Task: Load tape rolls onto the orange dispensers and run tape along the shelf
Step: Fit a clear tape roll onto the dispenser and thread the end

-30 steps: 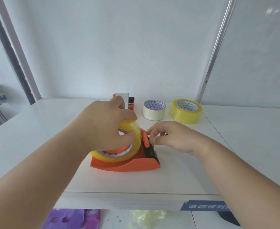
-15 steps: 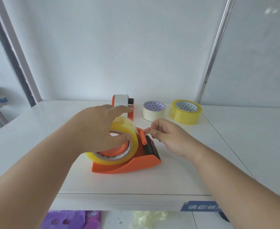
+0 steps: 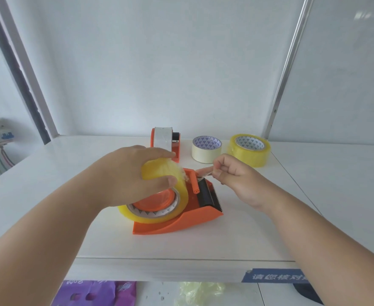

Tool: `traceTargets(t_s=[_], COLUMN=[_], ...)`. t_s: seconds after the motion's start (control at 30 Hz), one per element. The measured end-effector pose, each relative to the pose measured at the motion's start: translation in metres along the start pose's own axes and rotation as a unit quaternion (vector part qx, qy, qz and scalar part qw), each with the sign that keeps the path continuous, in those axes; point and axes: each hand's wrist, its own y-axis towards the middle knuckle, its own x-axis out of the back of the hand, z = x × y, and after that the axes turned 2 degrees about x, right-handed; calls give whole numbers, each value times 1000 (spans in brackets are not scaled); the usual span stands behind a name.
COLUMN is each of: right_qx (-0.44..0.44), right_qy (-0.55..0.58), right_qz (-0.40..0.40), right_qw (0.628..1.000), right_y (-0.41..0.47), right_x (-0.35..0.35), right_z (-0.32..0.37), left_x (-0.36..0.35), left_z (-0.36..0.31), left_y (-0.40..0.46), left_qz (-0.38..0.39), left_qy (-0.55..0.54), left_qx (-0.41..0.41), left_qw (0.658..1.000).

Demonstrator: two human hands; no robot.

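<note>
On the shelf [image 3: 314, 195], our near dispenser [image 3: 179, 219] already carries its yellow roll [image 3: 159, 171], gripped by our left hand [image 3: 135, 173]. Our right hand [image 3: 232, 173] pinches the tape end [image 3: 203, 172] above the roller; threading and taping remain. Two spare rolls [image 3: 250, 149] wait behind.

White shelf [image 3: 314, 206] – glossy top, blue label [image 3: 276, 276] on front edge. Near front: orange dispenser [image 3: 179, 219], yellow tape roll [image 3: 150, 215] mounted on it. At back – second orange dispenser [image 3: 165, 141] with clear roll, cream tape roll [image 3: 206, 149] lying flat, yellow roll [image 3: 250, 150] just beside it.
</note>
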Motion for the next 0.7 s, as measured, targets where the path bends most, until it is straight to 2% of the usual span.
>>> traceTargets(t_s=[0.13,0.4,0.53,0.7], right_qx=[10,29,6,-54], right_qy=[26,20,17,174], right_qz=[-27,-111,-147,-114], right_qw=[999,993,989,977], right_y=[-6,-14,-16,-16], right_x=[2,10,18,21], right_z=[-1,-7,-15,-5], left_x=[0,2,2,-2], left_z=[-3,-13,-14,-20], left_y=[-1,1,1,3], left_qz=[-12,3,9,-7], left_qy=[-2,79,47,36], left_qx=[6,30,21,10], left_qw=[1000,996,999,999])
